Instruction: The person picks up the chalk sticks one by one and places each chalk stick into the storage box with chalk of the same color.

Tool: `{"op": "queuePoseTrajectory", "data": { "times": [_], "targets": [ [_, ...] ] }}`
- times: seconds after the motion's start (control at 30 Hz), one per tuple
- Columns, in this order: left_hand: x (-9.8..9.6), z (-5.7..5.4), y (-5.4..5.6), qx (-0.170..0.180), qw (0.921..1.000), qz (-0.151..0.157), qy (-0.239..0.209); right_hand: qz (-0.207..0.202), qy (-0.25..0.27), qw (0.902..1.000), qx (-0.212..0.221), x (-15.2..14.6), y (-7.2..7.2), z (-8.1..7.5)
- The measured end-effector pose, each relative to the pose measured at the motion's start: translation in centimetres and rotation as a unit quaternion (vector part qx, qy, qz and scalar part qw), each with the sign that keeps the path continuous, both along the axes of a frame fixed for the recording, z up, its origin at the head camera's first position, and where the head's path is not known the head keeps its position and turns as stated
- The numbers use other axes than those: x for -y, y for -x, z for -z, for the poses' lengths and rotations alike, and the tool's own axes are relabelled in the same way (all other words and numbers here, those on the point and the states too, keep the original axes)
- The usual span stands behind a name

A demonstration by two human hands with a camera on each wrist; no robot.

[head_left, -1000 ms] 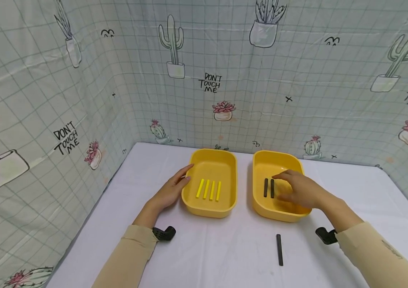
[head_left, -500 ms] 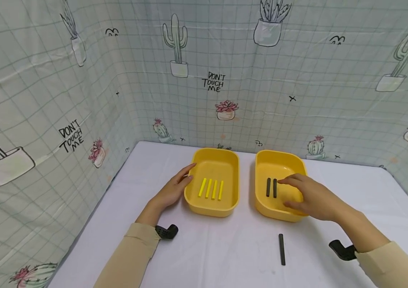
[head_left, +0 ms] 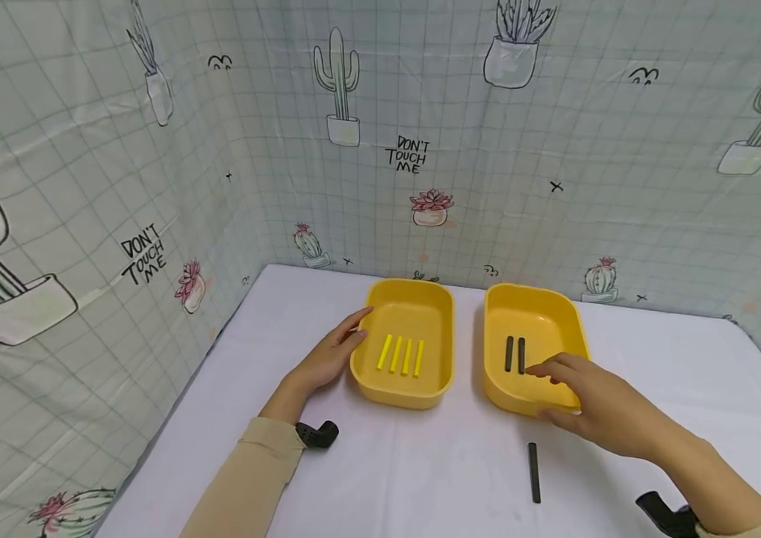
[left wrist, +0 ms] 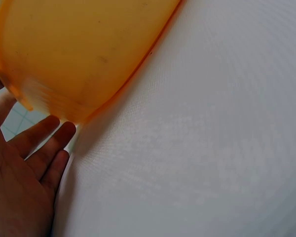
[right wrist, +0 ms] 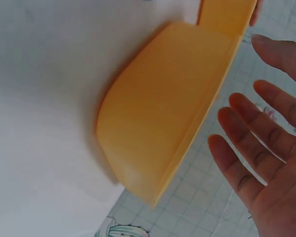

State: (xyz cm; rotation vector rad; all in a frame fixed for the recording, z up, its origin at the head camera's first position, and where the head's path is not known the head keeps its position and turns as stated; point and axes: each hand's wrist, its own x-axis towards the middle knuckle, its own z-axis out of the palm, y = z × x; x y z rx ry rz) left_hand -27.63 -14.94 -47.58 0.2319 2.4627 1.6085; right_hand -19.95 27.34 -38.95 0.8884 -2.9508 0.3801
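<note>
My left hand (head_left: 331, 357) rests against the left side of a yellow tray (head_left: 403, 302), its fingers extended along the rim. Several thin bright yellow sticks (head_left: 394, 355) lie side by side in that tray. In the left wrist view, fingertips (left wrist: 66, 131) are close to the tray's outer wall. My right hand (head_left: 595, 400), palm facing down and holding nothing, hovers over the near right corner of a second yellow tray (head_left: 544, 317). Two short black sticks (head_left: 509, 354) lie inside it, left of my fingers. In the right wrist view, spread fingers (right wrist: 259, 128) show beside the tray's wall.
A longer dark stick (head_left: 534, 472) lies on the white tablecloth (head_left: 380, 463) in front of the right tray. Behind the table hangs a gridded cloth (head_left: 488, 164) printed with cacti, and it continues along the left side. The trays stand with a narrow gap between them.
My right hand has drawn back from over the black sticks, toward me and to the right. My left hand stays at its tray. The view shifts slightly.
</note>
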Motion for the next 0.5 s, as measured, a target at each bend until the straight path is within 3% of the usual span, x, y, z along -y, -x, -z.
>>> {"op": "queuePoseTrajectory", "data": {
  "times": [0.17, 0.5],
  "targets": [
    [-0.1, -0.1, 0.3, -0.007, 0.9999, -0.008, 0.002, -0.006, -0.026, 0.9996, 0.006, 0.5, -1.4, 0.0],
    [-0.1, 0.1, 0.1, 0.004, 0.9999, -0.006, 0.010, -0.020, -0.033, 0.9974, -0.060, 0.7, -3.3, 1.5]
  ]
}}
